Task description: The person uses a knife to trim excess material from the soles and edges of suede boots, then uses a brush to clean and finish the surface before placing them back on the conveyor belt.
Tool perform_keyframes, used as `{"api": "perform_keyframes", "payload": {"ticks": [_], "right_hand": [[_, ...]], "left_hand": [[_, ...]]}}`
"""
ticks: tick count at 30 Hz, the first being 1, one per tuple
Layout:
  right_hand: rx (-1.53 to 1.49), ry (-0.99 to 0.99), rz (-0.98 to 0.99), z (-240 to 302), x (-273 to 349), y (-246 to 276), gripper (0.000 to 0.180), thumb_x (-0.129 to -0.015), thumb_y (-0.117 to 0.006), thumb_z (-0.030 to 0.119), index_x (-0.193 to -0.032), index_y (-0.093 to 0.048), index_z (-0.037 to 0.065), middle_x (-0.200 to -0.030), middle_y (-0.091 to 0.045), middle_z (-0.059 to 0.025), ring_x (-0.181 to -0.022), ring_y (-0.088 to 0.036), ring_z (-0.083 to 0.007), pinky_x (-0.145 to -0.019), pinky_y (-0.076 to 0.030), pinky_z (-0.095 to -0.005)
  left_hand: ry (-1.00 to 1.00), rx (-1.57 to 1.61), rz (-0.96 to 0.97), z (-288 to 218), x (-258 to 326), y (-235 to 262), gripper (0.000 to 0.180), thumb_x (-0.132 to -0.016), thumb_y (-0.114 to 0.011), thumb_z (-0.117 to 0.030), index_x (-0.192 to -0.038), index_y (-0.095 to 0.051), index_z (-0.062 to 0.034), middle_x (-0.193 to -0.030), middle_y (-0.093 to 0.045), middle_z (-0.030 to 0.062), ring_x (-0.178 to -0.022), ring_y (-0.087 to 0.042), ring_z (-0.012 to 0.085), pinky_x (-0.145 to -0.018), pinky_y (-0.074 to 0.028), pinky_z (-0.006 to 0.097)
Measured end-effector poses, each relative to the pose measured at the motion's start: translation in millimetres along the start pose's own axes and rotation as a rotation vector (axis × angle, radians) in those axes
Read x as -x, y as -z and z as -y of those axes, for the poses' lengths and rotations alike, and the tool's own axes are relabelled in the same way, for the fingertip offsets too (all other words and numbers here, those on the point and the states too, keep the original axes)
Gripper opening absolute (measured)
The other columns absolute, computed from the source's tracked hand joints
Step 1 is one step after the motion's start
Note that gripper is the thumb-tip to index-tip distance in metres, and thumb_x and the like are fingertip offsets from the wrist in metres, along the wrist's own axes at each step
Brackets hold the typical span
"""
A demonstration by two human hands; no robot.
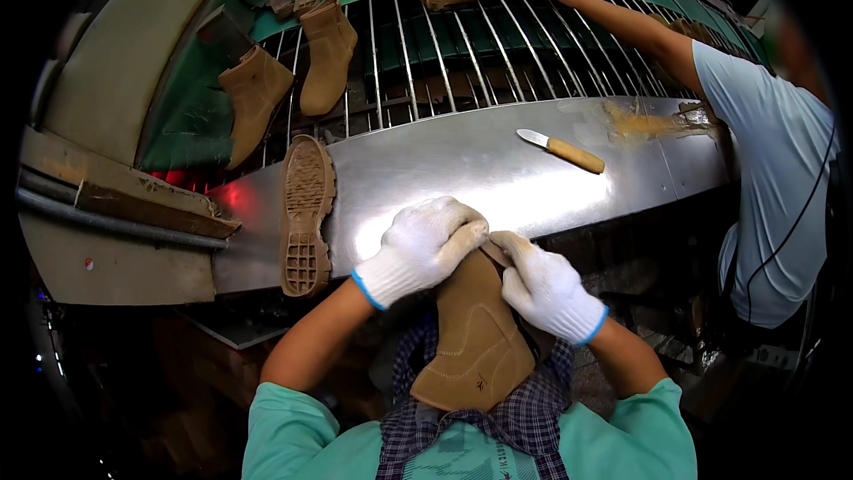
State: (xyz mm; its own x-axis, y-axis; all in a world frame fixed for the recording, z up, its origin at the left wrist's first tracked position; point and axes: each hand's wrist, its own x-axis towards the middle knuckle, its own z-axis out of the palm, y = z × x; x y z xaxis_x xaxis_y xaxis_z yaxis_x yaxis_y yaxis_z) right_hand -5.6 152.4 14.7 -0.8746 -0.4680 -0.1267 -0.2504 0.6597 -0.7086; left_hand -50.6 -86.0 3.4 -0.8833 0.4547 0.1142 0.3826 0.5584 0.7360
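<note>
Steel sheeting forms the tabletop (462, 169) along the edge of a barred conveyor rack (462, 53), where several tan boots (327, 55) ride or hang. Nearer, a person in white knit gloves holds a tan suede boot upper (475, 338) upright against a checked apron, just below the tabletop's edge. The left hand (422, 249) is curled shut over the boot's top opening, and the right hand (546, 289) pinches the collar from the other side, fingers closed on the edge. It looks like the collar is being pulled or smoothed into shape, and the next move seems to call for a firm, even tug with both hands. A loose sole (306, 218) lies tread-up to the left, a wooden-handled knife (564, 152) further off, and a co-worker's arm (622, 22) reaches across the rack.
</note>
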Motion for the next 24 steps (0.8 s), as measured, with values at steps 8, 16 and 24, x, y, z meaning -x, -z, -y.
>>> {"api": "perform_keyframes", "payload": {"ticks": [8,16,24], "right_hand": [[0.14,0.132,0.13,20,27,10,0.072,-0.096,-0.065,0.011,-0.161,-0.035,0.001,-0.133,-0.062,-0.0283,-0.101,-0.074,-0.0428,-0.078,-0.065,-0.0466],[-0.21,-0.068,0.099,-13,-11,1,0.105,-0.089,-0.081,0.051,-0.169,-0.03,0.006,-0.14,-0.067,-0.0258,-0.122,-0.071,-0.0436,-0.105,-0.058,-0.0464],[0.134,-0.01,0.165,40,-12,-3,0.091,-0.102,-0.068,0.048,-0.168,-0.024,0.001,-0.141,-0.061,-0.0337,-0.111,-0.073,-0.0493,-0.095,-0.062,-0.0523]], "left_hand": [[0.025,0.059,-0.322,2,13,-24,0.031,-0.108,-0.061,-0.026,-0.103,-0.079,-0.0006,-0.096,-0.078,0.0159,-0.087,-0.076,0.0274,-0.081,-0.06,0.037],[0.53,0.974,-0.502,13,23,-46,0.026,-0.106,-0.07,-0.023,-0.116,-0.069,0.0019,-0.105,-0.072,0.0115,-0.096,-0.068,0.0188,-0.09,-0.057,0.032],[0.532,0.897,-0.45,-2,31,-39,0.027,-0.1,-0.073,-0.02,-0.115,-0.069,0.0022,-0.107,-0.072,0.0086,-0.103,-0.065,0.0162,-0.097,-0.053,0.032]]}}
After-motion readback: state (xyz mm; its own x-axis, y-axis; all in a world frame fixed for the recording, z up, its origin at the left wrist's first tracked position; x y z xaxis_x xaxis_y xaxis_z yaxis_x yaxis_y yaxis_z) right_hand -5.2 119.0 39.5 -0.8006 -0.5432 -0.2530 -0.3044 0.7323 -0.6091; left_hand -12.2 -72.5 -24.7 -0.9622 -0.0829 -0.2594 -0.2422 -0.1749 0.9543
